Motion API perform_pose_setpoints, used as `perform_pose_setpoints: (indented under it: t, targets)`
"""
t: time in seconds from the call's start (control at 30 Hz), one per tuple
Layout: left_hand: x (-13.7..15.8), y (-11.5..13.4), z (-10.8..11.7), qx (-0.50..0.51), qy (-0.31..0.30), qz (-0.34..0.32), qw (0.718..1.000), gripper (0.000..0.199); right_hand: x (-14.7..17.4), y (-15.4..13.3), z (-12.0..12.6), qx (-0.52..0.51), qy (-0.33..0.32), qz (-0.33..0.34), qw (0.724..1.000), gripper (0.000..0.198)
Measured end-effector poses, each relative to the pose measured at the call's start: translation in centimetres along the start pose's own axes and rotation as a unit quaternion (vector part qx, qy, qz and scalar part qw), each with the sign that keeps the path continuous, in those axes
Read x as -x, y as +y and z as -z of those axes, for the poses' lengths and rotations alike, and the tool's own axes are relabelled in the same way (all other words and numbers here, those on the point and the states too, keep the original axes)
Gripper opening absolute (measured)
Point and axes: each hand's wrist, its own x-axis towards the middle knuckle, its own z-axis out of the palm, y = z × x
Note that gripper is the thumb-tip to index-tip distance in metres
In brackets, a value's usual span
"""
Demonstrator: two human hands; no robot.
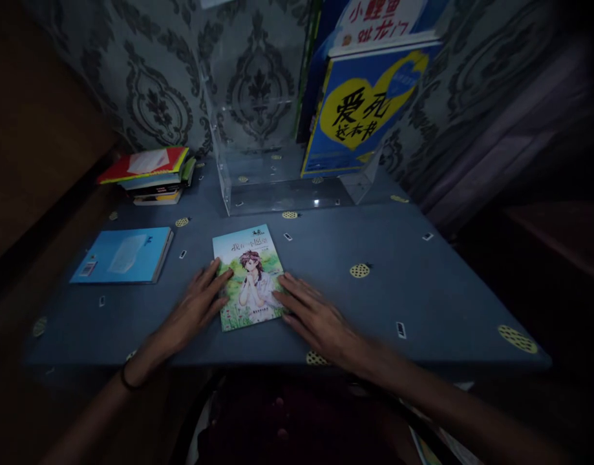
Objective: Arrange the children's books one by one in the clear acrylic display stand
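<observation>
A thin closed book (251,278) with an illustrated figure on a green and pale blue cover lies flat near the middle of the table. Along its left edge rests my left hand (200,297), fingers stretched out and fingertips touching the cover. My right hand (316,316) lies at the opposite edge, its fingers also extended and touching the book. Neither hand grips it. To the left of my left hand lies a blue book (125,255) with a barcode, seemingly back cover up.
Behind stands a clear acrylic rack (287,194) with a blue and yellow book (364,110) and larger books on its right side. A stack of books (151,174) sits at the back left. A patterned cloth covers the table (452,310); wallpaper rises behind it.
</observation>
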Motion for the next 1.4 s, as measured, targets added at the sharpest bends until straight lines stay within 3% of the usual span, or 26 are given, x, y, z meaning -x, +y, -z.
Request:
perform_pose_setpoints:
  t: [0.07,0.17,0.27,0.33,0.43,0.57,0.67,0.8,1.1,1.4]
  targets:
    - [-0.9,-1.0,0.1,-0.025,0.01,-0.008,1.0,0.049,0.3,-1.1,0.2,-0.011,-0.002,-0.028,1.0,0.041]
    - [-3.6,-2.6,1.2,-0.058,0.008,-0.023,0.998,0.048,-0.2,-3.9,0.8,-0.07,-0.054,-0.036,0.995,0.042]
    - [-6.8,-2.9,2.7,-0.067,-0.024,-0.021,0.997,0.047,-1.2,-5.9,1.3,-0.156,-0.113,-0.001,0.981,0.042]
    - [-8.4,-1.8,3.1,-0.074,-0.036,-0.013,0.997,0.047,-1.9,-6.0,1.5,-0.197,-0.113,0.025,0.973,0.036]
    - [-9.1,0.8,2.5,-0.098,-0.026,-0.02,0.995,0.049,-2.9,-4.1,1.8,-0.247,-0.06,0.011,0.967,0.029]
    - [-8.9,4.9,1.1,-0.148,0.0,-0.028,0.989,0.057,-4.9,1.2,2.6,-0.287,0.082,-0.116,0.947,0.026]
    - [-9.7,7.9,0.9,-0.194,-0.004,0.028,0.981,0.048,-7.3,5.5,2.7,-0.304,0.152,-0.188,0.921,0.023]
    - [-11.4,10.6,1.3,-0.251,-0.035,0.099,0.962,0.035,-10.0,8.9,1.7,-0.324,0.18,-0.218,0.903,0.026]
    - [-12.1,11.6,2.0,-0.257,-0.048,0.141,0.955,0.034,-9.3,9.4,0.7,-0.372,0.168,-0.165,0.898,0.028]
    - [-12.3,11.1,3.3,-0.23,-0.054,0.151,0.96,0.035,-9.2,9.0,1.1,-0.395,0.15,-0.176,0.889,0.032]
